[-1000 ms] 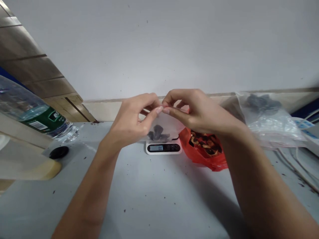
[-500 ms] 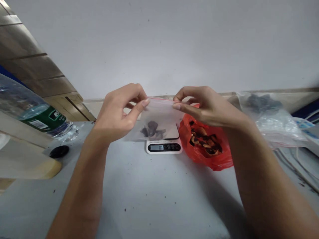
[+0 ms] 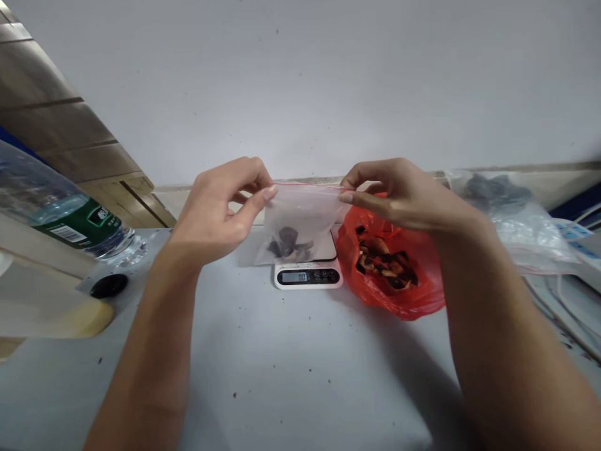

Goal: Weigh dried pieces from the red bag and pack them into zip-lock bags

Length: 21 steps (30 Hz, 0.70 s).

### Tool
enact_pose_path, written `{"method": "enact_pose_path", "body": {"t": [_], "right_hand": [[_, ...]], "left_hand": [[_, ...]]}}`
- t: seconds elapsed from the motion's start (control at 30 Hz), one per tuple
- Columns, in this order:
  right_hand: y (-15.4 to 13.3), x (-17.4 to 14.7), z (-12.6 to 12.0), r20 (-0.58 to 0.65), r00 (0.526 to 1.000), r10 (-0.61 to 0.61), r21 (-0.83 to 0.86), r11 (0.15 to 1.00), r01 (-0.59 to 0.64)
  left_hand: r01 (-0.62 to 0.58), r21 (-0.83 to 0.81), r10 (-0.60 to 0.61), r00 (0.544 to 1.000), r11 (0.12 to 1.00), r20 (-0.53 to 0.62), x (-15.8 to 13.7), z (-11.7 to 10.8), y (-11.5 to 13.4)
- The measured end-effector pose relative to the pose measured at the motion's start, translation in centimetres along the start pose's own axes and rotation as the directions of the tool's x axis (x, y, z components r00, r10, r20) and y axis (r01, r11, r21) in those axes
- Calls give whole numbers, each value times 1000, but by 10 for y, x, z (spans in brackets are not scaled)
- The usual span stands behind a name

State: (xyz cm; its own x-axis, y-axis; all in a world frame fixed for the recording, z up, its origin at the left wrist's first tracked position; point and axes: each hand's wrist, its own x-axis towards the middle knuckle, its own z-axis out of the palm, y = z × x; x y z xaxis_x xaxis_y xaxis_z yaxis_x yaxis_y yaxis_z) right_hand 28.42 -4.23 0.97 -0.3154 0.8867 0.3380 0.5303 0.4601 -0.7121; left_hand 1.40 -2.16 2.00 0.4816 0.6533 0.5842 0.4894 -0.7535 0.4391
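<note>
A clear zip bag [image 3: 303,216] hangs upright between my hands, its red-lined top edge stretched across. Dark dried pieces [image 3: 288,243] lie at its bottom. My left hand [image 3: 230,203] pinches the bag's top left corner between thumb and fingers. My right hand [image 3: 389,194] pinches the top edge near the right corner. Behind and below the bag is a small white digital scale [image 3: 308,280], whose display reads 0.0; the bag hides part of its plate. Whether the bag touches the plate, I cannot tell.
An open red plastic bag [image 3: 389,300] of dark and tan dried pieces stands right of the scale. Farther right lie another clear bag [image 3: 521,207] and white cables [image 3: 563,313]. At left are a large water bottle [image 3: 79,219], a black lid [image 3: 109,285] and a translucent container [image 3: 51,307].
My right hand has slid a little to the right along the bag's top edge, so the pinches are farther apart. My left hand keeps its pinch. The view has shifted slightly.
</note>
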Motion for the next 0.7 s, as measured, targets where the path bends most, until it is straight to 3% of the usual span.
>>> {"method": "enact_pose_path", "body": {"t": [0.33,0.57,0.7], "right_hand": [[1,-2,-5,-12,1000,25,-129,991,-26],[-21,-1,4,261,965,-24,-60,997,41],[-22,0,17,342,940,-2,-148,987,56]], "left_hand": [[-20,-1,20,1000,1000,-16,1,1,2],[-108,-29,109,994,994,21,0,14,22],[-151,-18,151,989,988,3,-2,28,32]]}}
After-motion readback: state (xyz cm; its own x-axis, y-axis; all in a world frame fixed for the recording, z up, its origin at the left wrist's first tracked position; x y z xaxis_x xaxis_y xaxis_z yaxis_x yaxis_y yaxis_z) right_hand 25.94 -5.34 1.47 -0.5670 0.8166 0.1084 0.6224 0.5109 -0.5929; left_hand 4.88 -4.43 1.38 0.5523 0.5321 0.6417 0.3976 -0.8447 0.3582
